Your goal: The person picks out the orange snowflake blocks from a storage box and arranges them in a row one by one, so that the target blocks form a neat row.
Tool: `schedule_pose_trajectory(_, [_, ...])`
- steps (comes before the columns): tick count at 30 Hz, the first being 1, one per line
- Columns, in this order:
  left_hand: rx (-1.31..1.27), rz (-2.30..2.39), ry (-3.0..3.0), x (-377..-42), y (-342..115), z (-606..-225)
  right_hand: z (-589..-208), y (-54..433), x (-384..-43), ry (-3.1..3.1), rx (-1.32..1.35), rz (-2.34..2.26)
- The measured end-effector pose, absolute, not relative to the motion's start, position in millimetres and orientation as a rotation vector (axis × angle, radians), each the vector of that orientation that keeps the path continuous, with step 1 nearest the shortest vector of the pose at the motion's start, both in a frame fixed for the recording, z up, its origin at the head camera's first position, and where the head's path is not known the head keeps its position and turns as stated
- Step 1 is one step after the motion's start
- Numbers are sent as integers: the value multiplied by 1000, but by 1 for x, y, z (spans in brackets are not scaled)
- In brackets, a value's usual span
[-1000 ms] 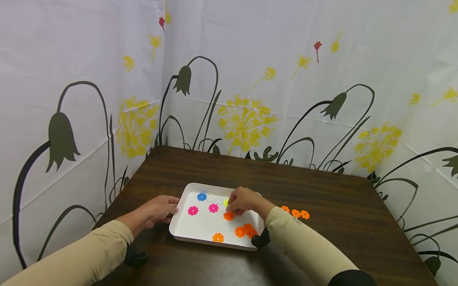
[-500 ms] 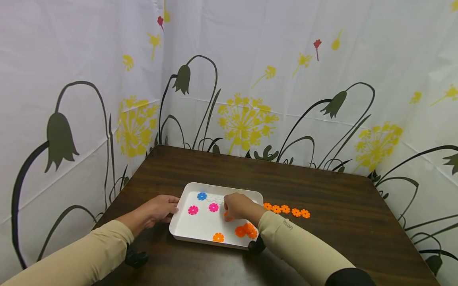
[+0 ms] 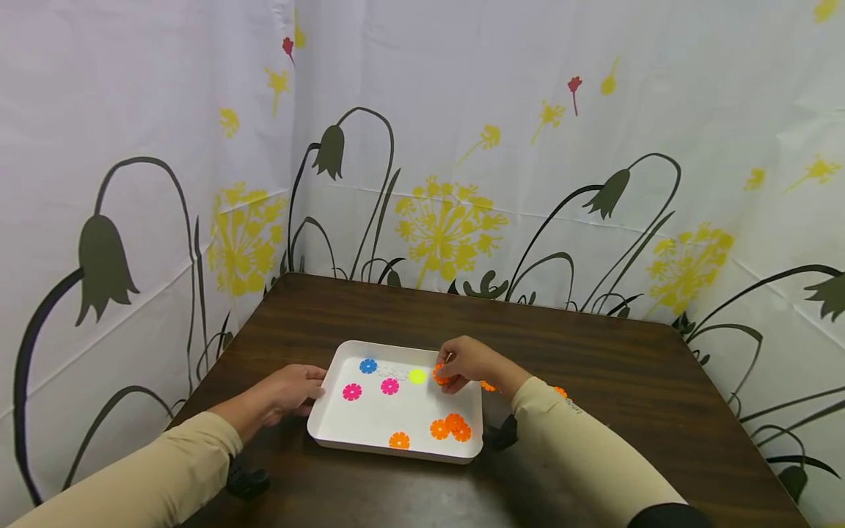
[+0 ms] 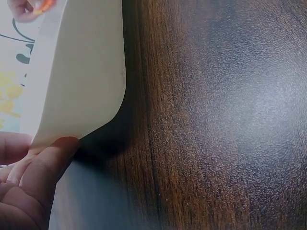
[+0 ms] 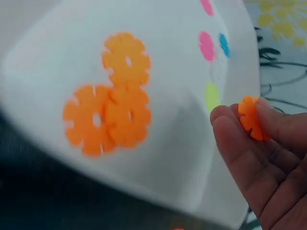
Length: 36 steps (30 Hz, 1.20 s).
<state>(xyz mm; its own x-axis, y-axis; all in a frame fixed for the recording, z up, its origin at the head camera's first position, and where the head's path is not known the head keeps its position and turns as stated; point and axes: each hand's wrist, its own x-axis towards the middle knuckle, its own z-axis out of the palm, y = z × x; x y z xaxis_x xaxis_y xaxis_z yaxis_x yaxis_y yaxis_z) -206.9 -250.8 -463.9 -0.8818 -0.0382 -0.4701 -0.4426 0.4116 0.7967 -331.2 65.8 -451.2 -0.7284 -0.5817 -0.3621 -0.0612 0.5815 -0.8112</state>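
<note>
- Beige sleeves (image 3: pixel 587 447) cover the forearms, which reach over a dark wood-grain table (image 3: pixel 297 484).
- Shallow, low-walled and round-cornered, the white tray (image 3: pixel 356 422) holds a single orange disc (image 3: pixel 399 440) just beside its near wall.
- By the near right corner sit three orange discs (image 3: pixel 439 430) in a bunch; two plainly overlap in the right wrist view.
- Left hand (image 3: pixel 290 392): thumb and fingers clamped on the tray's left wall.
- Two pink discs (image 3: pixel 390 386), apart from each other, lie flat in the left half of the tray.
- Outside the tray on the right, loose orange discs (image 3: pixel 488 386) rest on the table, partly hidden by the right arm.
- Right hand (image 3: pixel 470 364): thumb and fingertips pinched together on the held orange disc (image 3: pixel 441 374), over the tray's right part.
- That disc is bright, thin and round, its rim notched into petals; fingers cover some of it.
- It is tilted, not flat: the right wrist view gives a narrow outline running mostly up and down, lower end leaning right.
- Toward the far wall lie a yellow disc (image 3: pixel 417 376), pale discs (image 3: pixel 392 373) nearly the tray's colour and a blue disc (image 3: pixel 368 366).
- Behind the table hangs a white curtain (image 3: pixel 436 88) printed with flowers.
</note>
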Motion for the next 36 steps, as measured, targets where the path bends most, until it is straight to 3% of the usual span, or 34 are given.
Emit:
schedule_pose_trajectory(8, [-432, 1496, 2253, -206, -254, -464, -438, 137, -344, 2109, -357, -1344])
schedule_pose_trajectory(21, [-449, 1485, 2246, -207, -253, -462, -453, 242, -359, 2365, -220, -1206])
schedule_pose_trajectory(36, [-442, 1488, 2247, -206, -248, -458, -470, 282, -350, 2564, -78, -812])
